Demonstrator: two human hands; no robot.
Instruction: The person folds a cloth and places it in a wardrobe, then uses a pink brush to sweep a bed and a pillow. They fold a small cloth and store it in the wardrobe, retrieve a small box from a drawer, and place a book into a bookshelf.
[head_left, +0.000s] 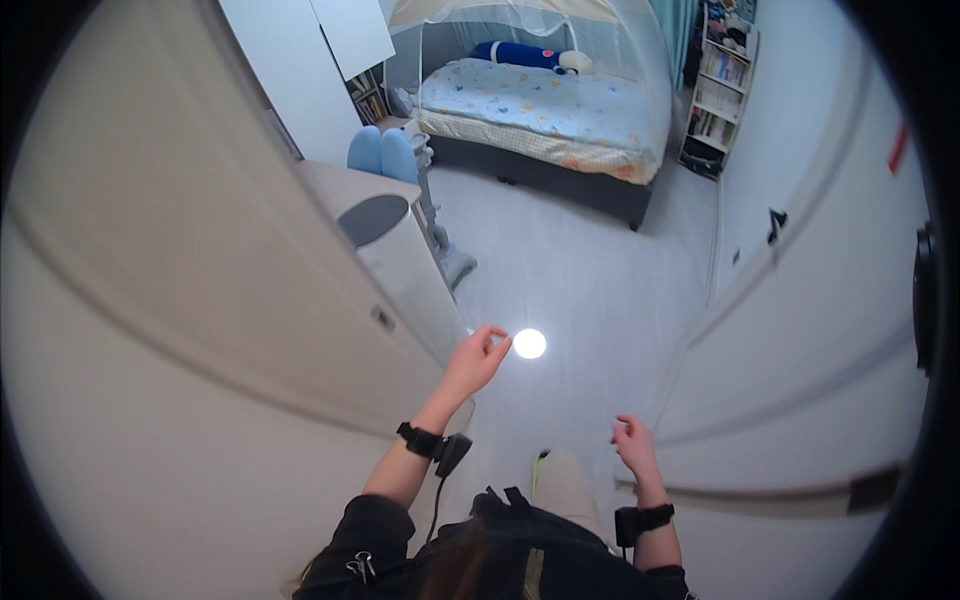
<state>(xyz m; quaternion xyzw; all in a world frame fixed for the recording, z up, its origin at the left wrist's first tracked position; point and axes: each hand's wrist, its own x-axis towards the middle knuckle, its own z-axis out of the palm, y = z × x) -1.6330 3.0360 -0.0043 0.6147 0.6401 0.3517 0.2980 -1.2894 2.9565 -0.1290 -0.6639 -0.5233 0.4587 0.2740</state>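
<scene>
My left hand [480, 358] reaches forward in mid-air over the pale floor [580, 260]. Its fingers are loosely bent, with a gap at the thumb and nothing visible between them. Just beyond its fingertips a bright white round spot [530, 343] appears, seemingly light reflected off the floor. To the right, my right hand [633, 445] hangs lower beside the white door [780, 390]. Its fingers are half curled and apart, and I see nothing in it. Each wrist wears a black strap with a small box.
Close on the left stands a beige door [230, 200], with a tall white cylinder [410, 260] with a grey top behind it. A light blue chair [383, 152] stands at a desk [345, 185]. Ahead is a netted bed [540, 110]; a bookshelf [718, 95] lines the right wall.
</scene>
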